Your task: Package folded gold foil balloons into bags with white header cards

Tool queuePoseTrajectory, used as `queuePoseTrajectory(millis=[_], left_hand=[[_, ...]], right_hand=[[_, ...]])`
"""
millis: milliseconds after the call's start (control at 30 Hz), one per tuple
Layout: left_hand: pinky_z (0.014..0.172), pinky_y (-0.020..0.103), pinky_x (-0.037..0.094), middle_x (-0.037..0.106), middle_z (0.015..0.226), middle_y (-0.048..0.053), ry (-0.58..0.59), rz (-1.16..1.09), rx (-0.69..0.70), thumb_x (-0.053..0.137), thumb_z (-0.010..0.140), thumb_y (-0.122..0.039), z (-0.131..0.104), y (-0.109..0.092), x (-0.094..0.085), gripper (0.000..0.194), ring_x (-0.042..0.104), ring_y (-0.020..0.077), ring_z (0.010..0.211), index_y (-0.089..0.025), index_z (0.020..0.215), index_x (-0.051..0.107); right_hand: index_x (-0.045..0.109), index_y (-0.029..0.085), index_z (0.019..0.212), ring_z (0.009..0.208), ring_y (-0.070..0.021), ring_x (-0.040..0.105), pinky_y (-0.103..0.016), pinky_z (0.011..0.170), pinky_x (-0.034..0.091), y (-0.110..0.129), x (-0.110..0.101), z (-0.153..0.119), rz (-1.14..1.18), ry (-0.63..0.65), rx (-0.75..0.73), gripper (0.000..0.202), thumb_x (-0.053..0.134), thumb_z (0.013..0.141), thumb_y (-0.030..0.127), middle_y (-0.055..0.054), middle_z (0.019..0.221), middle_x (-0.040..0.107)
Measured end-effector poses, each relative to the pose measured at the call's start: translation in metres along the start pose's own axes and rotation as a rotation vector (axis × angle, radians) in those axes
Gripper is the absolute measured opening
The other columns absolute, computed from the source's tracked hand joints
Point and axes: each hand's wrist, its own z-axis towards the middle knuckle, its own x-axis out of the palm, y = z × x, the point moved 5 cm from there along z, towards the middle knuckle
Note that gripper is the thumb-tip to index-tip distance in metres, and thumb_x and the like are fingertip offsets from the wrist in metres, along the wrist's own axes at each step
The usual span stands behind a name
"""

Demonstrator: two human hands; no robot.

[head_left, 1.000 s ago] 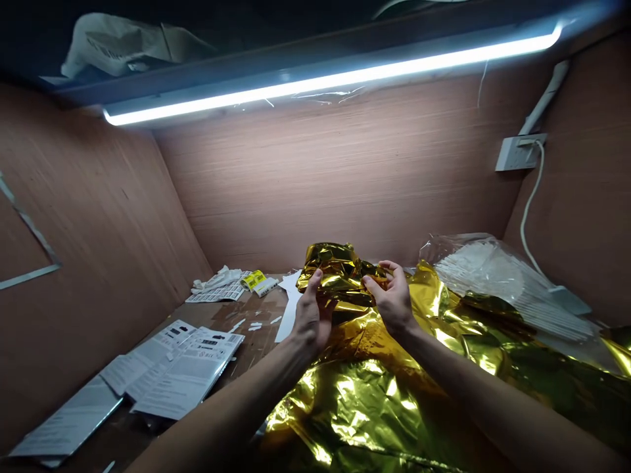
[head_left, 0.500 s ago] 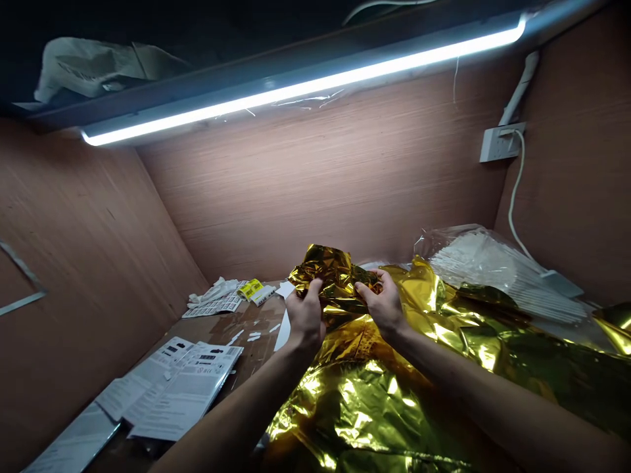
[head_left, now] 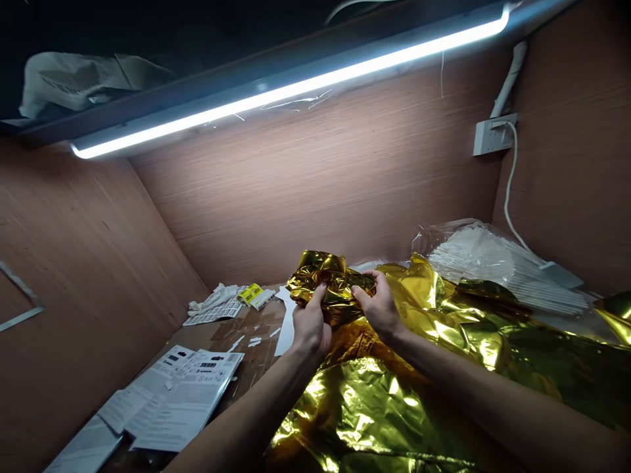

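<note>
A crinkled, shiny gold foil sheet spreads over the front and right of the work surface. Its upper part is bunched up between my two hands. My left hand grips the bunched foil with the thumb on top, and its other fingers are partly hidden. On the right side of the bunch, my right hand pinches the foil between thumb and fingers. A folded flap of foil stands up above my left thumb.
Printed packets lie at the left front. Behind them are label sheets and a yellow-white packet. A clear bag of white sticks sits at the back right, below a power socket. A lit tube lamp hangs overhead.
The foil flap above my left hand has curled over and sits lower. Both hands keep their hold, almost in place. The whole view has shifted and tilted slightly.
</note>
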Motion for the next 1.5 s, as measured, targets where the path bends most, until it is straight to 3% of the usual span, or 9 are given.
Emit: queuePoseTrajectory(millis=[267, 500, 667, 933, 1067, 1167, 1233, 1400, 1500], left_hand=[[0.087, 0.041, 0.061, 0.078, 0.093, 0.01, -0.031, 0.17, 0.256, 0.085, 0.068, -0.017, 0.019, -0.014, -0.015, 0.025, 0.075, 0.0272, 0.092, -0.012, 0.089, 0.072], [0.119, 0.044, 0.041, 0.074, 0.124, 0.007, 0.318, 0.669, 0.616, 0.081, 0.068, -0.009, -0.014, -0.042, -0.002, 0.046, 0.061, 0.0317, 0.129, -0.024, 0.111, 0.078], [0.112, 0.039, 0.048, 0.076, 0.117, 0.008, 0.305, 0.543, 0.447, 0.09, 0.056, -0.006, -0.012, -0.034, -0.003, 0.05, 0.059, 0.0317, 0.132, -0.024, 0.101, 0.079], [0.068, 0.032, 0.06, 0.072, 0.079, 0.011, -0.04, 0.318, 0.04, 0.066, 0.077, -0.01, 0.052, -0.023, -0.029, 0.006, 0.069, 0.0181, 0.068, -0.011, 0.082, 0.065], [0.059, 0.026, 0.054, 0.071, 0.083, 0.008, -0.073, 0.377, 0.097, 0.066, 0.076, -0.007, 0.06, -0.061, -0.036, 0.019, 0.065, 0.0145, 0.064, -0.011, 0.094, 0.063], [0.077, 0.028, 0.057, 0.072, 0.11, 0.007, -0.067, 0.469, 0.295, 0.072, 0.08, -0.014, 0.023, -0.087, -0.039, 0.033, 0.07, 0.0159, 0.088, -0.019, 0.111, 0.06], [0.098, 0.036, 0.055, 0.069, 0.124, 0.01, 0.164, 0.769, 0.46, 0.073, 0.086, -0.025, -0.027, -0.082, -0.033, 0.032, 0.067, 0.0226, 0.111, -0.02, 0.116, 0.065], [0.112, 0.083, 0.022, 0.03, 0.167, 0.016, 1.39, 1.477, 0.45, 0.069, 0.086, -0.057, -0.18, 0.031, -0.041, 0.092, 0.026, 0.0532, 0.15, -0.032, 0.163, 0.026], [0.101, 0.093, 0.007, 0.011, 0.172, 0.012, 1.514, 1.636, 0.396, 0.053, 0.093, -0.066, -0.208, 0.057, -0.05, 0.084, 0.012, 0.0563, 0.152, -0.043, 0.164, 0.015]], right_hand=[[0.052, 0.026, 0.122, 0.077, -0.0227, 0.071, -0.035, 0.067, 0.06, -0.013, 0.006, -0.009, 0.065, 0.079, 0.111, 0.052, 0.081, 0.08, 0.037, -0.003, 0.101, 0.071], [0.053, 0.025, 0.121, 0.08, -0.024, 0.072, -0.036, 0.069, 0.061, -0.015, 0.006, -0.011, 0.081, 0.085, 0.146, 0.05, 0.08, 0.08, 0.037, -0.004, 0.101, 0.071], [0.055, 0.025, 0.12, 0.077, -0.0231, 0.069, -0.034, 0.065, 0.059, -0.013, 0.006, -0.01, 0.098, 0.076, 0.171, 0.048, 0.079, 0.08, 0.036, -0.002, 0.096, 0.07], [0.055, 0.022, 0.118, 0.056, -0.0172, 0.056, -0.026, 0.048, 0.045, -0.031, -0.004, 0.005, 0.174, 0.006, 0.271, 0.056, 0.082, 0.07, 0.032, 0.005, 0.071, 0.061], [0.056, 0.022, 0.117, 0.057, -0.0168, 0.057, -0.025, 0.049, 0.046, -0.024, -0.002, 0.006, 0.216, 0.06, 0.301, 0.057, 0.082, 0.067, 0.03, 0.004, 0.069, 0.061], [0.058, 0.021, 0.115, 0.057, -0.0172, 0.057, -0.025, 0.049, 0.047, -0.015, -0.003, 0.012, 0.23, 0.077, 0.321, 0.055, 0.081, 0.066, 0.029, 0.004, 0.069, 0.061], [0.058, 0.021, 0.113, 0.057, -0.0179, 0.058, -0.026, 0.048, 0.048, -0.01, -0.009, 0.019, 0.228, 0.056, 0.33, 0.056, 0.081, 0.063, 0.03, 0.003, 0.069, 0.062], [0.058, 0.021, 0.112, 0.06, -0.0174, 0.059, -0.025, 0.048, 0.048, -0.001, -0.026, 0.042, 0.181, -0.007, 0.294, 0.055, 0.079, 0.061, 0.027, 0.003, 0.072, 0.061], [0.059, 0.021, 0.109, 0.061, -0.0165, 0.058, -0.024, 0.049, 0.048, 0.018, -0.031, 0.056, 0.136, -0.035, 0.221, 0.05, 0.076, 0.062, 0.024, 0.003, 0.073, 0.059]])
